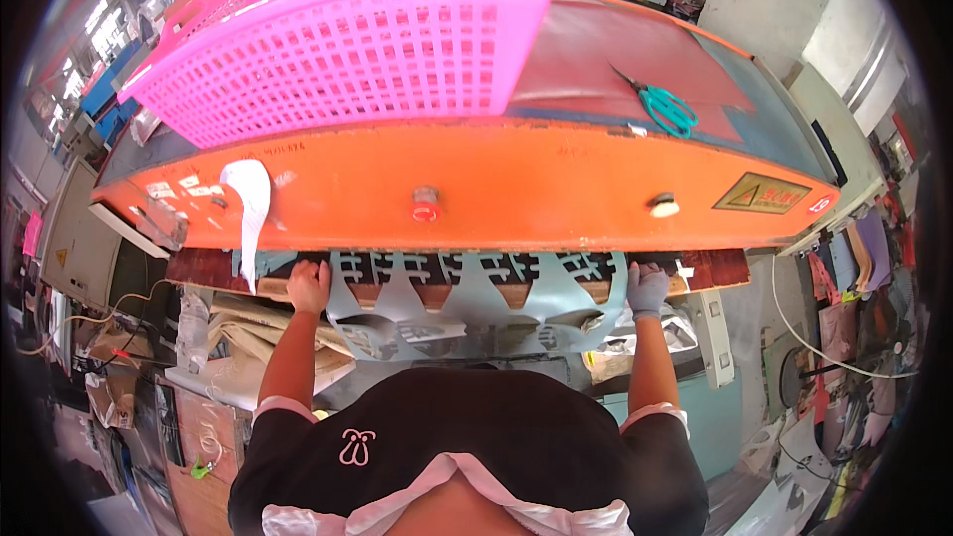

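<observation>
A light blue-green sheet (452, 333) with rows of cut-out shapes lies over the front edge of a reddish-brown board (717, 270), and its near part hangs down in a curve. My left hand (309, 285), bare, is closed at the sheet's left edge. At the right edge my right hand (648, 290), in a thin grey glove, is also closed, its fingers curled. Both seem to grip the sheet's sides, though the fingertips are hidden. Dark surface shows through the cut-outs. The far end of the sheet disappears under the orange machine beam (516, 189).
On top of the machine stand a large pink plastic basket (347, 60) and teal-handled scissors (667, 111). A red button (425, 210) and a pale knob (663, 205) stick out from the beam's front. A white strip (253, 213) hangs there. Brown paper pieces (253, 337) lie below left.
</observation>
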A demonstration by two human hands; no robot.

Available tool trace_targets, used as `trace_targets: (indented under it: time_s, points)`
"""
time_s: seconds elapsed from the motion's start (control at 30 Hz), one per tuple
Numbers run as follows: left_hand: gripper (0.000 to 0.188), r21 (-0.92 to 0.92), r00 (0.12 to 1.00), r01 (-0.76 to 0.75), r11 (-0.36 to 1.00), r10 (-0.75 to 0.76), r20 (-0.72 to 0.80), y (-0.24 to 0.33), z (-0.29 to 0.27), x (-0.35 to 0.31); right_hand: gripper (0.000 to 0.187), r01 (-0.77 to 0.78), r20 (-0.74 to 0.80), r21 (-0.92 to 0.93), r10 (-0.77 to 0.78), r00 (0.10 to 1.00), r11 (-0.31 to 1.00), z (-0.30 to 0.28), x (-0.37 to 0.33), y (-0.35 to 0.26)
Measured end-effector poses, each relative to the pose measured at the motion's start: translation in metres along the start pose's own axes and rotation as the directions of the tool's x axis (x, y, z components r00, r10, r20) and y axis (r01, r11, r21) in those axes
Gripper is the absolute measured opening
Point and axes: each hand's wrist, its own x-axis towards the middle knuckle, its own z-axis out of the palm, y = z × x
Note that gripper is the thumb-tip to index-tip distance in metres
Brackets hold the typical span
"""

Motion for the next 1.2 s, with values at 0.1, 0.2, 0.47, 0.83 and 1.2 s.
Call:
trace_targets:
  time_s: [0.1, 0.2, 0.47, 0.83, 1.2]
  points:
    - [0.041, 0.023, 0.997, 0.011, 1.0, -0.013, 0.079, -0.005, -0.002, 0.0, 0.031, 0.062, -0.049, 0.009, -0.062, 0.997, 0.998, -0.006, -0.01, 0.0]
    - [0.046, 0.018, 0.988, 0.055, 0.998, -0.057, 0.145, -0.007, -0.002, 0.002, 0.035, 0.077, 0.051, 0.025, -0.078, 0.996, 0.997, -0.012, -0.012, 0.004]
    - [0.042, -0.015, 0.995, 0.063, 0.998, -0.061, 0.079, 0.011, -0.028, -0.04, 0.032, -0.089, 0.155, 0.067, 0.078, 0.985, 0.994, -0.039, -0.05, 0.012]
    - [0.034, -0.02, 0.995, 0.049, 0.999, -0.047, 0.088, 0.042, -0.164, -0.193, 0.035, -0.309, -0.017, 0.181, 0.317, 0.948, 0.934, -0.146, -0.207, 0.0]
    - [0.032, -0.068, 0.967, 0.022, 0.997, -0.004, 0.256, 0.057, -0.261, -0.281, 0.034, -0.588, 0.143, 0.08, 0.575, 0.806, 0.805, -0.239, -0.29, -0.011]
